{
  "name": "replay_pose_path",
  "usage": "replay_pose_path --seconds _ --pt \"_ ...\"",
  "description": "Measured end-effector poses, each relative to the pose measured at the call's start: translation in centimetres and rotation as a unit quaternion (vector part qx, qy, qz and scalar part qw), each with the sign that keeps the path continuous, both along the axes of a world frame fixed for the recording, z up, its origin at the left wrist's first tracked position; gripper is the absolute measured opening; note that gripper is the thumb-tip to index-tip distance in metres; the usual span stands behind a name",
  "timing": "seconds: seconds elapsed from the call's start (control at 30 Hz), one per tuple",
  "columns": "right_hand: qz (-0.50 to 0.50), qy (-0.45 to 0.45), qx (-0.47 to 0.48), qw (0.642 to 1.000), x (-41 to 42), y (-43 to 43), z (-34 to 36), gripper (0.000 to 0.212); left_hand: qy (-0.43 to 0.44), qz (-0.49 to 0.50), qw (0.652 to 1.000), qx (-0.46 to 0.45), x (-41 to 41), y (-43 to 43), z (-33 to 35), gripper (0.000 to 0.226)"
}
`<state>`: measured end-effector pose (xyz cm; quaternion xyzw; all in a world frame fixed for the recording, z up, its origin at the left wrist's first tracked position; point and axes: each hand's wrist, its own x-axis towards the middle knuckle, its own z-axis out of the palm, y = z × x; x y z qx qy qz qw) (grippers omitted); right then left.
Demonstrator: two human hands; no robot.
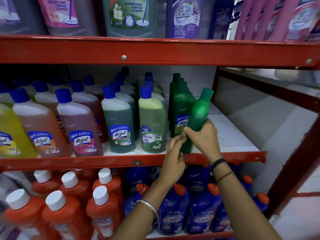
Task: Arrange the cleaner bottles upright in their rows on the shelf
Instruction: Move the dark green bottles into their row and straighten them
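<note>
A solid green bottle [200, 111] with a green cap leans to the right at the front of the middle shelf [232, 135], its base near the shelf's front edge. My right hand [205, 135] is wrapped around its lower body. My left hand [174, 153] touches the bottle's lower left side with its fingertips. Directly behind stands a row of dark green Lizol bottles [180, 104], upright. To the left stand upright rows with blue caps: a pale green Bactin bottle [152, 122], a grey-green Lizol bottle [119, 122] and pink Lizol bottles [78, 125].
The white shelf board to the right of the green row is bare up to the red upright post [294, 170]. A red beam [155, 51] runs close above. Orange bottles [102, 201] and blue Bactin bottles [199, 205] fill the shelf below.
</note>
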<state>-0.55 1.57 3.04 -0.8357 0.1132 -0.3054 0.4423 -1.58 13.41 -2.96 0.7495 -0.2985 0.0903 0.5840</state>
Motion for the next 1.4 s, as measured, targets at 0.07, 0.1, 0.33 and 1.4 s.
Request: replay_pose_path --seconds 0.07,0.1,0.33,1.4 --pt "0.007 -0.015 0.058 0.998 -0.2 -0.7 0.3 0.044 -0.014 -0.02 0.999 0.022 0.0 0.1 0.5 0.065" --pt "0.022 -0.016 0.088 0.996 -0.2 -1.1 0.3 0.045 -0.017 -0.019 0.999 0.027 0.1 0.1 0.7 0.062" --pt "0.278 -0.036 0.226 0.933 1.1 -4.1 -0.6 0.047 0.042 0.045 0.998 0.03 1.1 -0.4 1.3 0.079" --pt "0.197 -0.011 0.139 0.97 0.9 -3.4 -4.1 0.026 0.024 0.072 0.967 0.245 0.7 0.5 3.1 0.098"
